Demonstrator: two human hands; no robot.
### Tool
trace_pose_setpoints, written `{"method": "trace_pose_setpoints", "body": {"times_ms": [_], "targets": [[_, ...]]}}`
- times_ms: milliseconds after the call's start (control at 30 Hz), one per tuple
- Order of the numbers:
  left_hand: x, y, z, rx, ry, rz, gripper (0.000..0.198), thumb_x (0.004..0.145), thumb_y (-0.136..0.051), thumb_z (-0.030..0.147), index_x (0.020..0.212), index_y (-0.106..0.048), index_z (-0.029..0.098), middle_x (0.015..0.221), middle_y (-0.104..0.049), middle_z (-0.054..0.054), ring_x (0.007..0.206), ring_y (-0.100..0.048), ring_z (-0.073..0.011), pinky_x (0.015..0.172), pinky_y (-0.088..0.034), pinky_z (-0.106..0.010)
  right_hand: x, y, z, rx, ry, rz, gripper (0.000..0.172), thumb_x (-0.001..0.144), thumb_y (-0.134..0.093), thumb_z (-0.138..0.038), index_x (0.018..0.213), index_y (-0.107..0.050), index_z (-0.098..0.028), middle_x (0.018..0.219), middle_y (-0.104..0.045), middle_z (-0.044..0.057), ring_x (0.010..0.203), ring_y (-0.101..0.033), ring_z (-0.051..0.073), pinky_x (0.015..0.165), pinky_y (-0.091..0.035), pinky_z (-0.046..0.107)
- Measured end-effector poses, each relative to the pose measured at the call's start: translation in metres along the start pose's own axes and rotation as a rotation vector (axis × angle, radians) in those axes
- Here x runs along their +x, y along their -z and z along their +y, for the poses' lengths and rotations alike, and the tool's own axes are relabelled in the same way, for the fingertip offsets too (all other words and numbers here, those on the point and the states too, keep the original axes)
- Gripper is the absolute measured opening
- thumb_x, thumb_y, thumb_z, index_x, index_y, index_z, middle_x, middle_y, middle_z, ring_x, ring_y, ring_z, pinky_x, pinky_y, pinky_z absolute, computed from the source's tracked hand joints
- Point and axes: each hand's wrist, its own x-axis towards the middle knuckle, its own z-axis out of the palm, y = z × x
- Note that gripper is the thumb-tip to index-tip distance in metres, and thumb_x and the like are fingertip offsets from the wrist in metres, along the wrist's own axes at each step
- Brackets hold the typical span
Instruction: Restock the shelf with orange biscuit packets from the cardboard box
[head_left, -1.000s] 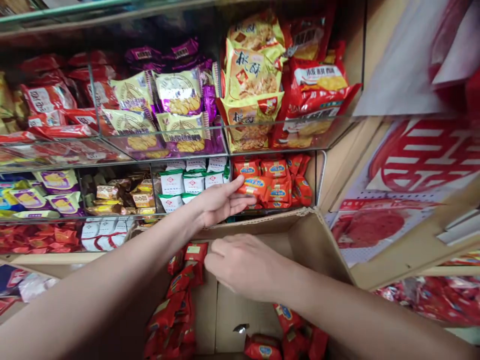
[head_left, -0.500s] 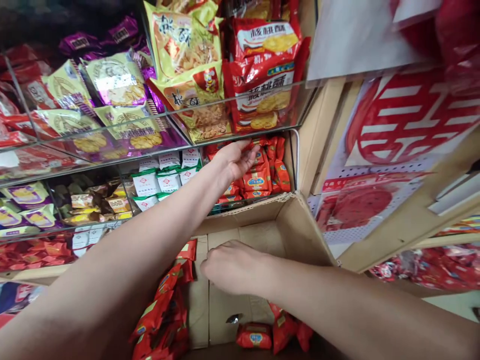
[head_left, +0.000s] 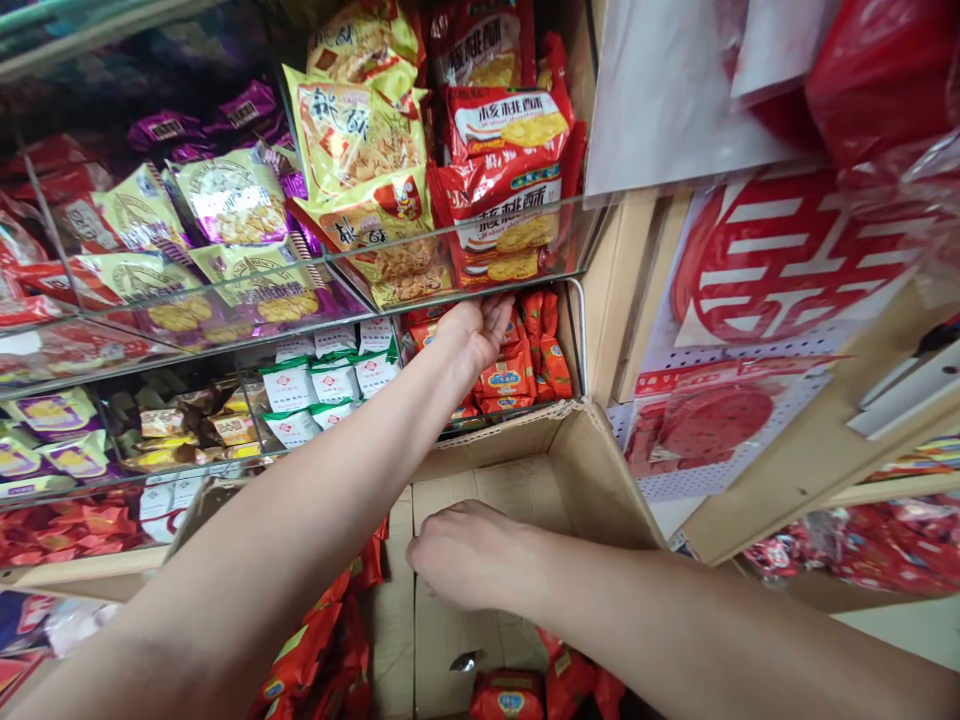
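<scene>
Red packets (head_left: 506, 380) lay in a far bin (head_left: 578, 325), between the shelf (head_left: 300, 328) above and the cardboard box (head_left: 600, 470) just below. The left hand (head_left: 484, 325) reached through that narrow opening, fingertips partly hidden, its grip impossible to tell. Nearer, the right hand (head_left: 457, 553) hung curled closed over the box's bare middle.

Tiered display shelves (head_left: 480, 290) with clear glass fronts and dividers fill the left and middle, their upper recesses dim. A pale wooden upright (head_left: 621, 300) closes them on the right, beside a whitish pegboard (head_left: 694, 485) hung with a red double-happiness decoration (head_left: 795, 260). A light wooden ledge (head_left: 90, 570) runs lower left.
</scene>
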Motion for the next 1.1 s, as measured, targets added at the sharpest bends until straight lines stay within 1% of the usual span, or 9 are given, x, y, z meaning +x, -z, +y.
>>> {"method": "trace_pose_setpoints", "body": {"times_ms": [267,533,700,800,900,933,1000,1067,1100], "targets": [[0.000,-0.001,-0.011,-0.051,-0.087,-0.071,0.024,0.082,-0.042,0.001,0.079,-0.063,0.012,0.077,-0.069,-0.004,0.083,-0.065,-0.0119,0.082,-0.051,-0.022,0.003,-0.010,0.003,0.004,-0.091,-0.063,0.018,0.071,-0.054,-0.013,0.084,-0.066,-0.012,0.087,-0.068,0.010,0.081,-0.063,0.022,0.062,-0.050,0.029],[-0.002,0.005,-0.010,-0.004,-0.075,-0.113,0.029,0.080,-0.037,-0.005,0.086,-0.060,0.013,0.083,-0.068,-0.006,0.080,-0.065,-0.0114,0.079,-0.052,-0.022,0.006,-0.016,0.003,-0.005,-0.125,-0.104,0.019,0.073,-0.053,-0.017,0.085,-0.066,-0.011,0.086,-0.068,0.011,0.080,-0.064,0.023,0.062,-0.051,0.031],[-0.021,0.020,-0.006,0.090,-0.053,-0.183,0.022,0.075,-0.042,-0.006,0.080,-0.056,0.010,0.078,-0.067,-0.010,0.071,-0.067,-0.0145,0.068,-0.053,-0.024,0.005,-0.009,0.001,-0.009,-0.131,-0.180,0.020,0.071,-0.055,-0.016,0.087,-0.065,-0.011,0.086,-0.068,0.011,0.080,-0.064,0.022,0.064,-0.051,0.031],[-0.047,0.041,0.006,0.230,-0.071,-0.323,0.015,0.074,-0.049,0.000,0.078,-0.055,0.013,0.075,-0.067,-0.007,0.066,-0.066,-0.0155,0.059,-0.052,-0.023,0.004,-0.008,-0.001,-0.017,-0.145,-0.224,0.021,0.070,-0.055,-0.015,0.088,-0.065,-0.011,0.086,-0.069,0.011,0.079,-0.064,0.022,0.064,-0.052,0.032],[-0.084,0.071,0.029,0.474,-0.095,-0.618,0.006,0.076,-0.056,0.017,0.081,-0.058,0.017,0.079,-0.067,-0.005,0.067,-0.066,-0.0148,0.061,-0.051,-0.024,0.007,-0.015,-0.001,-0.029,-0.167,-0.245,0.022,0.069,-0.056,-0.016,0.088,-0.066,-0.010,0.086,-0.069,0.012,0.079,-0.064,0.024,0.063,-0.052,0.034],[-0.096,0.084,0.037,0.601,-0.056,-0.724,0.008,0.075,-0.058,0.021,0.081,-0.059,0.017,0.079,-0.068,-0.005,0.066,-0.065,-0.0148,0.062,-0.051,-0.025,0.009,-0.019,0.000,-0.025,-0.185,-0.253,0.021,0.068,-0.058,-0.017,0.086,-0.066,-0.011,0.083,-0.069,0.012,0.076,-0.065,0.025,0.061,-0.052,0.034],[-0.118,0.112,0.047,0.915,0.165,-0.917,0.014,0.073,-0.060,0.028,0.078,-0.063,0.016,0.082,-0.068,-0.007,0.072,-0.064,-0.0167,0.066,-0.050,-0.028,0.015,-0.028,0.003,-0.014,-0.216,-0.278,0.015,0.061,-0.064,-0.017,0.076,-0.068,-0.017,0.075,-0.070,0.008,0.069,-0.065,0.024,0.056,-0.052,0.032],[-0.130,0.146,0.044,1.291,0.370,-1.009,0.024,0.070,-0.061,0.031,0.090,-0.066,0.018,0.084,-0.069,-0.007,0.078,-0.063,-0.0190,0.068,-0.049,-0.028,0.020,-0.041,0.005,-0.019,-0.222,-0.286,0.012,0.054,-0.069,-0.016,0.065,-0.067,-0.020,0.068,-0.069,0.005,0.065,-0.065,0.023,0.055,-0.051,0.029],[-0.133,0.165,0.036,1.501,0.408,-1.023,0.030,0.069,-0.060,0.031,0.097,-0.065,0.020,0.084,-0.069,-0.007,0.077,-0.063,-0.0206,0.065,-0.049,-0.029,0.021,-0.049,0.007,-0.021,-0.215,-0.275,0.012,0.052,-0.069,-0.015,0.062,-0.066,-0.020,0.064,-0.068,0.004,0.065,-0.065,0.023,0.056,-0.050,0.028]]}}
